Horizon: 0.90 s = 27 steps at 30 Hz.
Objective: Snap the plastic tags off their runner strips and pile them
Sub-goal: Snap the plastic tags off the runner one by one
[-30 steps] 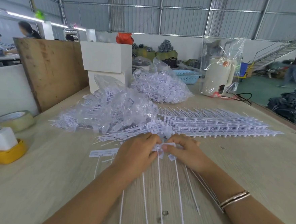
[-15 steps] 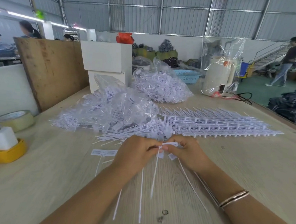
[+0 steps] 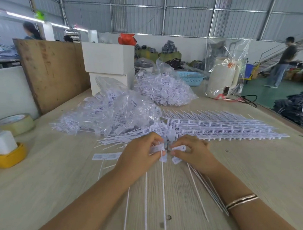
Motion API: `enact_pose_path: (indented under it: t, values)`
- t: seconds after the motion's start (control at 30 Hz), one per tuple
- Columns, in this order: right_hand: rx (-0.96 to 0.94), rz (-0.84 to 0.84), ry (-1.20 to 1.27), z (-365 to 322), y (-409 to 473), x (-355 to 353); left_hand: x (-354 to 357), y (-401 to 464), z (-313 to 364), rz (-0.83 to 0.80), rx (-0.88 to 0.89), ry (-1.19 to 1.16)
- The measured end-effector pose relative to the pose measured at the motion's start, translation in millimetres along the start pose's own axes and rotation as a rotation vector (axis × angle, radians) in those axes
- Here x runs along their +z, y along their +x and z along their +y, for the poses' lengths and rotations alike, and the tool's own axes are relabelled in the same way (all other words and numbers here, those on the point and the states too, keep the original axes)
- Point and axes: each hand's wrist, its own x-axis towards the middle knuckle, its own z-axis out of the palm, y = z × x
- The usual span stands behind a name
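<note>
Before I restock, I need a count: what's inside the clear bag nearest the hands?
The clear bag holds a dense heap of white plastic tags with thin stems, some spilling out onto the table. Crinkled film and glare hide the lower layers, so no count is possible.

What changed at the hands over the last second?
The left hand and right hand have drawn slightly apart, each now pinching its own tag heads, so the cluster looks split between them. The long tails shifted with them. The loose pile, runner strips and tape roll stayed put.
</note>
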Motion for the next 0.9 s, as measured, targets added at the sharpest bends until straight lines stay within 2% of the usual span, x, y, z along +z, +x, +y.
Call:
enact_pose_path:
  t: [0.1,0.17,0.23,0.3,0.43,0.57,0.77,0.9]
  values:
    - [0.05,-0.036,-0.235,1.3,-0.3,-0.5,-2.0,0.1,-2.7,-0.004,0.004,0.048]
    - [0.035,0.01,-0.251,1.1,0.0,-0.7,-2.8,-0.5,-3.3,-0.017,0.007,0.081]
    - [0.004,0.116,-0.157,-4.7,-0.5,-0.7,-3.1,-0.8,-1.2,-0.032,0.027,0.115]
    - [-0.038,0.138,-0.025,-13.7,-1.8,2.2,-1.9,-0.8,3.0,-0.036,0.064,0.158]
    - [-0.063,-0.015,0.097,-30.9,-6.2,14.5,1.5,-1.2,10.4,-0.035,0.135,0.236]
    - [-0.012,-0.015,0.286,-28.1,-3.9,10.7,-3.2,-4.0,9.5,-0.082,0.173,0.261]
    - [0.078,0.031,0.302,-17.7,-1.4,4.4,-6.7,-3.0,1.3,-0.103,0.195,0.33]
    - [0.069,0.0,0.357,-19.1,-3.9,6.7,-1.1,-2.2,-0.5,-0.097,0.211,0.38]
